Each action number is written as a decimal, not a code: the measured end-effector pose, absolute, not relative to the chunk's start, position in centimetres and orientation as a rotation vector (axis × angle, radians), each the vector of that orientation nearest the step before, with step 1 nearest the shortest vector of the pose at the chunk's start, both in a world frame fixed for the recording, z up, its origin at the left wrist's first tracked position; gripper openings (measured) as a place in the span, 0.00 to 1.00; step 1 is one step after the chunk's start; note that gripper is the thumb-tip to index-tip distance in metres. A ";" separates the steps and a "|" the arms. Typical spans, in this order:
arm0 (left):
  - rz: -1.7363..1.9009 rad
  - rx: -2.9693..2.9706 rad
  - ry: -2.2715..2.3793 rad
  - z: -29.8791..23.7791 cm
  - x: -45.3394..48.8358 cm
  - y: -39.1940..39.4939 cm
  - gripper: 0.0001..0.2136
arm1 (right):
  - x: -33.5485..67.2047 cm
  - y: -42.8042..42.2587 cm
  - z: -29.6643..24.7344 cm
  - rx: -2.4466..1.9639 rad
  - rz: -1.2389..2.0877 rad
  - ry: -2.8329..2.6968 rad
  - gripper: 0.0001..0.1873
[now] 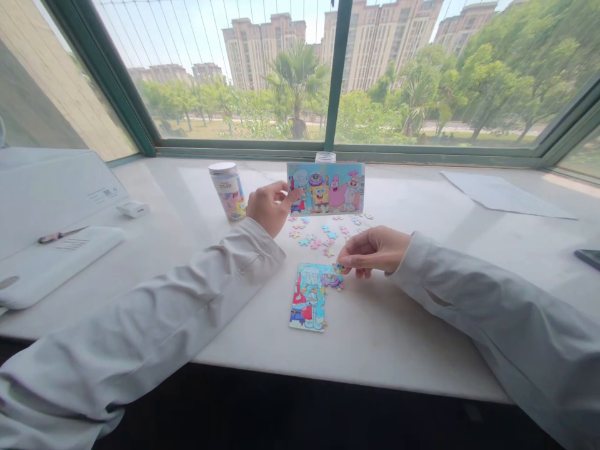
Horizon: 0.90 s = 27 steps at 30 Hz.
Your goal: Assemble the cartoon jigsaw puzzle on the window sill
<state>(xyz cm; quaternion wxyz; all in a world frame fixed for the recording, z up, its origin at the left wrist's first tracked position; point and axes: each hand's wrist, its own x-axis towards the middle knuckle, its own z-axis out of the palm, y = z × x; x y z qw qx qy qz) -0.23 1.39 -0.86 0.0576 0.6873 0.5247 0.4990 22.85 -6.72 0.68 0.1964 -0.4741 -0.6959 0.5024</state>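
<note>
A partly joined cartoon jigsaw [309,297] lies flat on the white windowsill counter [375,337]. My right hand [375,250] is closed in a pinch on a small puzzle piece [339,268] at the jigsaw's upper right corner. My left hand [269,206] is closed on the left edge of an upright reference picture card [328,187], which leans against a clear jar [325,157]. Several loose puzzle pieces [319,234] are scattered between the card and the jigsaw.
A cartoon-printed tube with a white lid [228,189] stands left of the card. Further left lie a small white box [134,208], a white pad with a pen [59,236] and a large envelope. A sheet of paper [506,195] and a dark phone [589,256] lie right.
</note>
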 end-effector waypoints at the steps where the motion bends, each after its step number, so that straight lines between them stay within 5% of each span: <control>1: 1.514 2.085 1.589 -0.9 -0.2 1.4 0.15 | 22.9 -6.8 0.7 -1.308 1.393 -1.991 0.18; 16: 1.454 2.142 1.544 -1.2 -0.2 1.6 0.16 | 22.9 -7.8 1.1 -1.257 1.410 -2.179 0.11; 27: 1.468 2.142 1.536 -1.1 -0.3 1.4 0.16 | 23.0 -8.0 2.6 -1.137 0.800 -2.736 0.15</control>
